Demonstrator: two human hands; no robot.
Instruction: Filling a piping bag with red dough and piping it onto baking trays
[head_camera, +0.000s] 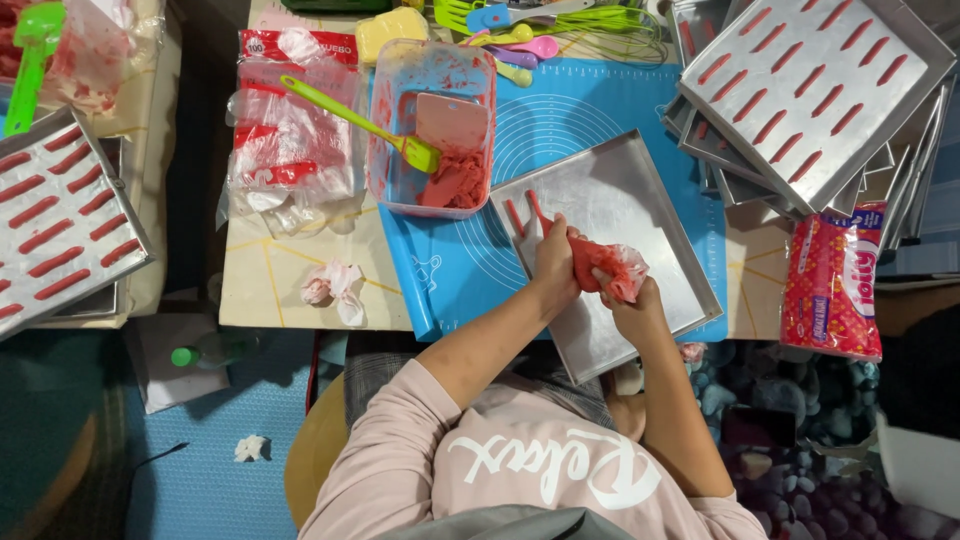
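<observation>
Two hands close on one red piping bag (603, 266) over a bare metal tray (640, 215) on the blue mat (560, 120) of the counter (290, 285). The left hand (556, 262) wraps its grip around the narrow front of the bag, and the right hand (632, 303) squeezes the bunched rear end (crumpled plastic shows above its fingers). The bag's long axis runs from lower right to upper left, tip pointing up-left at the tray's near corner. Two short red strips (527, 214) lie there, side by side, just beyond the tip. Behind the tray stands a tub of red batter (432, 128) with a green spatula (362, 122) resting in it.
</observation>
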